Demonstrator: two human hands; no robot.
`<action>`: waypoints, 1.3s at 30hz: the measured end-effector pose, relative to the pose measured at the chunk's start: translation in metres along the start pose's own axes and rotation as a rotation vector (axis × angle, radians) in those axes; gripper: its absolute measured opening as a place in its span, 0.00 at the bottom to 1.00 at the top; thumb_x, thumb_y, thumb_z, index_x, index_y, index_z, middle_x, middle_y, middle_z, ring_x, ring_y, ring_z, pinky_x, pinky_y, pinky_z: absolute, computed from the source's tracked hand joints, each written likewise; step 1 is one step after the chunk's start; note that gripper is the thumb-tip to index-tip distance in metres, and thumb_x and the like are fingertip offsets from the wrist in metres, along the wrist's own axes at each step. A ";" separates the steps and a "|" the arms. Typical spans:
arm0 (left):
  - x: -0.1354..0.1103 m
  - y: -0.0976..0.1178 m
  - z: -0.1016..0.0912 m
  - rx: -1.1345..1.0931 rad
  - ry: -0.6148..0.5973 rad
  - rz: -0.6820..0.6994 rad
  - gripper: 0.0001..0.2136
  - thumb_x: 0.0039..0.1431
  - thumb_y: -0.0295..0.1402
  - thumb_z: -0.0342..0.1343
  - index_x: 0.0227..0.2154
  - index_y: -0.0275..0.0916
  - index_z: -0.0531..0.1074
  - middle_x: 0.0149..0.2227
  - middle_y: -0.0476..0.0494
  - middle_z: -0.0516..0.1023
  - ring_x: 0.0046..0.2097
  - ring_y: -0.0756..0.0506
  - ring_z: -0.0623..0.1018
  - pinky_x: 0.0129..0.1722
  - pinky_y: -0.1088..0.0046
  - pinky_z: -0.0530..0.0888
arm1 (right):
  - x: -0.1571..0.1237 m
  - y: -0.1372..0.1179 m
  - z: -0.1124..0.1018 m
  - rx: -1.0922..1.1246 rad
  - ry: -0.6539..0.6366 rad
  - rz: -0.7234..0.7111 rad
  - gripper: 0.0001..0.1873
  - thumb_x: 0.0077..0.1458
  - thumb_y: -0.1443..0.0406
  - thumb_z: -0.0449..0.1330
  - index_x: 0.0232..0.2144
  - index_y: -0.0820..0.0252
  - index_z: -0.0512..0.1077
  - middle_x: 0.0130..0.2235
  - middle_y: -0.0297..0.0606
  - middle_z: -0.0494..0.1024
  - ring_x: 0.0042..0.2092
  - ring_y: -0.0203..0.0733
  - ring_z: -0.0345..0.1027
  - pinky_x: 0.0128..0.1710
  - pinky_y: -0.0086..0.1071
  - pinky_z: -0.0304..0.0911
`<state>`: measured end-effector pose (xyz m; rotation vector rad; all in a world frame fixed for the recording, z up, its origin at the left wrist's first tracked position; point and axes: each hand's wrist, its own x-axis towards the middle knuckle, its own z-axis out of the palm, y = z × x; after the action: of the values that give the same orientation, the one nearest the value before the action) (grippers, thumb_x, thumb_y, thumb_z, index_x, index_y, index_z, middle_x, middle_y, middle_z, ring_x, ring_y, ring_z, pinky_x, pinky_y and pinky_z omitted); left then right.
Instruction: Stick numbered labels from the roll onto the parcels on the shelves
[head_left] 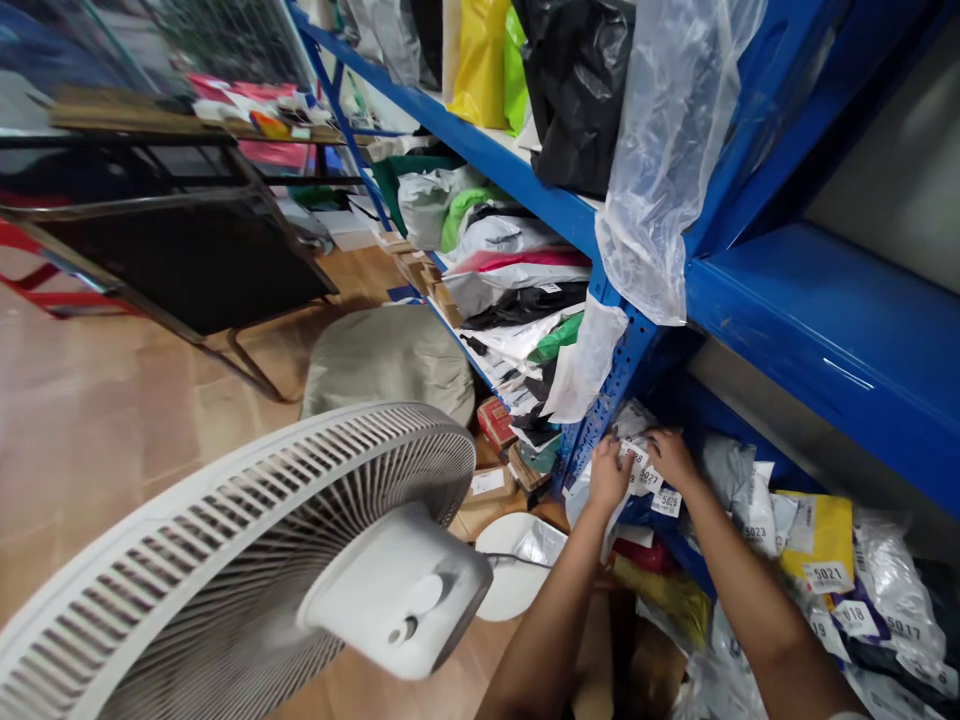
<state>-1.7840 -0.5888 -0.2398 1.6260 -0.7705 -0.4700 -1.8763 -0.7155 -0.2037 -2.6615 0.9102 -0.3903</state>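
Observation:
Both arms reach to the foot of the blue rack's post, where soft mailing parcels stand close together. My left hand [611, 474] has its fingers curled on the left side of a white-labelled mailing parcel [634, 460]. On the right side of it, my right hand [671, 458] is bent, its fingertips at the top edge. Both hands look closed on this parcel, though part of the grip is small and hidden. Just in front are a label reading 5027 [649, 478] and one reading 5026 [666, 502].
A large white fan [405, 590] stands close on the left. More numbered parcels, including a yellow one [821, 535], line the lower right. A blue shelf beam [832, 330] crosses above my right arm. Parcels fill the rack [517, 190]; a folding chair [180, 250] stands farther left.

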 end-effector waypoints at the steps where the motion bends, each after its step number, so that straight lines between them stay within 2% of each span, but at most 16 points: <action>1: 0.002 -0.004 0.001 0.048 -0.008 0.017 0.05 0.56 0.31 0.59 0.35 0.36 0.77 0.58 0.31 0.71 0.60 0.35 0.70 0.62 0.54 0.63 | 0.006 0.002 0.003 -0.005 0.015 0.033 0.15 0.56 0.69 0.56 0.45 0.62 0.76 0.44 0.46 0.81 0.47 0.46 0.74 0.51 0.38 0.65; 3: 0.003 -0.011 0.000 0.080 -0.031 0.044 0.06 0.58 0.30 0.57 0.37 0.36 0.76 0.56 0.31 0.74 0.58 0.37 0.72 0.61 0.56 0.65 | 0.018 0.005 0.009 -0.012 0.066 0.134 0.18 0.54 0.63 0.61 0.47 0.66 0.75 0.44 0.51 0.80 0.47 0.50 0.75 0.48 0.38 0.67; 5: 0.002 -0.017 -0.003 0.074 -0.028 0.054 0.08 0.59 0.30 0.55 0.40 0.37 0.76 0.53 0.34 0.76 0.57 0.38 0.73 0.60 0.58 0.66 | 0.026 0.003 0.012 -0.005 0.103 0.231 0.23 0.49 0.60 0.67 0.45 0.67 0.75 0.44 0.54 0.80 0.48 0.54 0.74 0.46 0.39 0.68; 8: -0.002 -0.021 -0.011 0.076 -0.016 0.041 0.11 0.61 0.33 0.54 0.44 0.38 0.75 0.52 0.36 0.76 0.56 0.38 0.74 0.60 0.57 0.66 | 0.024 -0.001 0.015 0.020 0.115 0.283 0.16 0.47 0.61 0.68 0.38 0.64 0.77 0.39 0.49 0.81 0.43 0.52 0.76 0.43 0.36 0.68; 11: -0.003 -0.019 -0.017 0.097 -0.042 0.017 0.12 0.61 0.32 0.52 0.45 0.38 0.74 0.55 0.36 0.75 0.58 0.38 0.72 0.60 0.58 0.66 | 0.003 0.001 0.018 0.087 0.144 0.218 0.07 0.51 0.61 0.65 0.28 0.59 0.76 0.35 0.45 0.80 0.38 0.46 0.76 0.40 0.34 0.68; 13: 0.001 -0.014 -0.017 0.172 -0.125 -0.015 0.11 0.60 0.29 0.52 0.44 0.39 0.74 0.59 0.37 0.73 0.61 0.39 0.70 0.62 0.60 0.63 | -0.014 0.005 0.021 0.179 0.187 0.099 0.10 0.50 0.61 0.65 0.20 0.58 0.72 0.38 0.44 0.78 0.38 0.43 0.74 0.42 0.34 0.68; 15: 0.008 -0.008 -0.016 0.253 -0.210 -0.052 0.10 0.60 0.27 0.52 0.42 0.40 0.74 0.62 0.40 0.70 0.63 0.41 0.68 0.63 0.62 0.61 | -0.026 0.010 0.025 0.266 0.224 -0.002 0.13 0.48 0.62 0.65 0.17 0.57 0.69 0.43 0.45 0.76 0.40 0.43 0.73 0.45 0.35 0.68; 17: 0.016 -0.004 -0.014 0.290 -0.255 -0.079 0.09 0.60 0.27 0.52 0.40 0.41 0.75 0.61 0.41 0.72 0.62 0.41 0.69 0.62 0.62 0.61 | -0.033 0.014 0.028 0.316 0.226 -0.024 0.12 0.47 0.64 0.64 0.17 0.57 0.68 0.45 0.45 0.75 0.42 0.43 0.72 0.47 0.37 0.67; 21: 0.022 0.002 -0.007 0.308 -0.303 -0.108 0.07 0.60 0.28 0.51 0.36 0.41 0.75 0.52 0.41 0.79 0.56 0.40 0.75 0.59 0.60 0.63 | -0.041 0.019 0.028 0.365 0.234 0.032 0.09 0.47 0.65 0.63 0.18 0.56 0.68 0.43 0.45 0.74 0.49 0.49 0.70 0.52 0.42 0.65; 24: 0.012 0.005 0.002 0.302 -0.319 -0.103 0.11 0.61 0.28 0.51 0.43 0.42 0.74 0.58 0.42 0.75 0.60 0.41 0.72 0.61 0.61 0.62 | -0.052 0.023 0.024 0.376 0.249 0.055 0.09 0.48 0.65 0.62 0.18 0.56 0.68 0.44 0.46 0.74 0.52 0.51 0.69 0.53 0.43 0.64; 27: -0.002 0.001 0.007 0.205 -0.297 -0.076 0.14 0.60 0.29 0.52 0.48 0.42 0.73 0.65 0.43 0.67 0.65 0.42 0.66 0.64 0.61 0.59 | -0.064 0.025 0.015 0.376 0.252 0.019 0.09 0.49 0.65 0.61 0.19 0.56 0.67 0.50 0.47 0.73 0.52 0.49 0.69 0.53 0.43 0.64; 29: -0.009 -0.005 0.004 0.085 -0.284 -0.051 0.15 0.59 0.29 0.52 0.48 0.40 0.74 0.65 0.41 0.67 0.66 0.42 0.64 0.66 0.61 0.57 | -0.067 0.022 0.009 0.361 0.234 -0.031 0.09 0.49 0.66 0.61 0.19 0.56 0.67 0.53 0.47 0.71 0.51 0.48 0.69 0.53 0.43 0.64; 31: -0.012 -0.012 -0.003 0.007 -0.246 -0.041 0.15 0.59 0.29 0.52 0.48 0.39 0.75 0.62 0.41 0.70 0.65 0.42 0.64 0.66 0.61 0.56 | -0.065 0.016 0.005 0.316 0.164 -0.107 0.09 0.48 0.67 0.61 0.19 0.56 0.67 0.53 0.46 0.72 0.52 0.48 0.68 0.54 0.44 0.63; 34: -0.014 -0.022 -0.014 0.005 -0.131 -0.052 0.14 0.59 0.29 0.52 0.46 0.41 0.76 0.59 0.44 0.74 0.65 0.40 0.62 0.67 0.57 0.54 | -0.059 0.003 0.004 0.199 0.062 -0.188 0.09 0.47 0.70 0.61 0.19 0.56 0.66 0.52 0.45 0.74 0.54 0.50 0.67 0.56 0.46 0.61; 39: -0.019 -0.023 -0.022 0.009 -0.098 -0.103 0.11 0.58 0.29 0.54 0.40 0.41 0.79 0.59 0.44 0.74 0.64 0.39 0.62 0.66 0.55 0.55 | -0.056 -0.008 0.003 0.140 0.162 -0.185 0.04 0.49 0.67 0.62 0.28 0.56 0.69 0.50 0.48 0.76 0.54 0.52 0.68 0.57 0.50 0.61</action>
<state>-1.7771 -0.5591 -0.2596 1.6660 -0.7650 -0.6241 -1.9130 -0.6738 -0.2126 -2.6201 0.6543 -0.6947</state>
